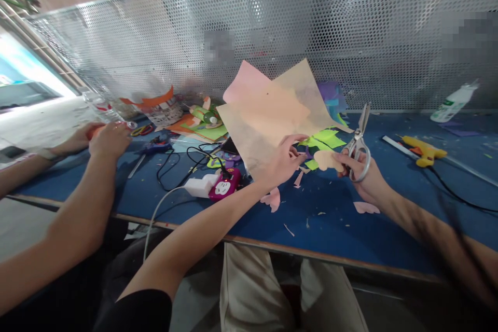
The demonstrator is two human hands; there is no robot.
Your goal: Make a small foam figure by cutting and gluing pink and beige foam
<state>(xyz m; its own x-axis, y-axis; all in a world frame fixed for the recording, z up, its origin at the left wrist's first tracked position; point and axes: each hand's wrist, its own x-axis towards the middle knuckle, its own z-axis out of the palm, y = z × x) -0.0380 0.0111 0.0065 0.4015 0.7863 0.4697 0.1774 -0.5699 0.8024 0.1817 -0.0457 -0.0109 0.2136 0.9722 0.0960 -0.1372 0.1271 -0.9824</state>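
Note:
My right hand (pixel 363 179) grips a pair of metal scissors (pixel 358 148), blades pointing up and away. Its thumb and fingers also pinch a small peach paper cutout (pixel 329 160) with a wavy edge. My left hand (pixel 286 160) is in front of the lower part of a large peach paper sheet (pixel 272 114), fingers loosely bent and apart, with nothing visible between them. A pink sheet (pixel 243 80) shows behind the peach one. Lime green paper pieces (pixel 324 139) lie between my hands. Pink scraps (pixel 271 199) rest below my left wrist.
Right of me lie a yellow glue gun (pixel 426 150) and a white glue bottle (pixel 455 102). A magenta power adapter (pixel 224 184) with cables sits beside my left forearm. At left, a co-worker's hands (pixel 111 137) hold something orange. A perforated metal panel (pixel 187 46) stands behind the table.

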